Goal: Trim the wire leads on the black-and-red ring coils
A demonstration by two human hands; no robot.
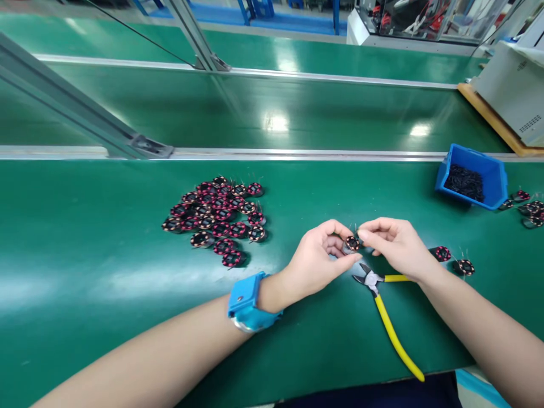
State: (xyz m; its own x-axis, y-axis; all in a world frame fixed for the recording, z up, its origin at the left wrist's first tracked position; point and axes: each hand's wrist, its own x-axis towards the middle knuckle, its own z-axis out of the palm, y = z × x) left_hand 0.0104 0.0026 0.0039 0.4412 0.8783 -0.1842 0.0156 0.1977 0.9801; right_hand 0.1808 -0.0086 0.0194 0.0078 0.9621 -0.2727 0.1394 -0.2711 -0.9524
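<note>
My left hand (319,255), with a blue wrist strap (250,303) behind it, holds a small round wire-wound coil (352,243) between thumb and fingers. The coil has a dark middle and a ring of copper-coloured windings. My right hand (390,242) is closed in a pinch at the coil's right side; what lies between its fingertips is too small to make out. Just below both hands lie diagonal cutters (393,323) with yellow handles, jaws apart, one handle partly under my right wrist. Two more coils, one a dark and pink coil (442,253), rest beside my right wrist.
A cluster of similar coils (221,212) with thin wire leads lies left of my hands. On the right stands a blue bin (498,181) of small black pieces (464,182), with several coils (531,209) beside it. A metal rail (297,154) crosses behind the green tabletop (106,238).
</note>
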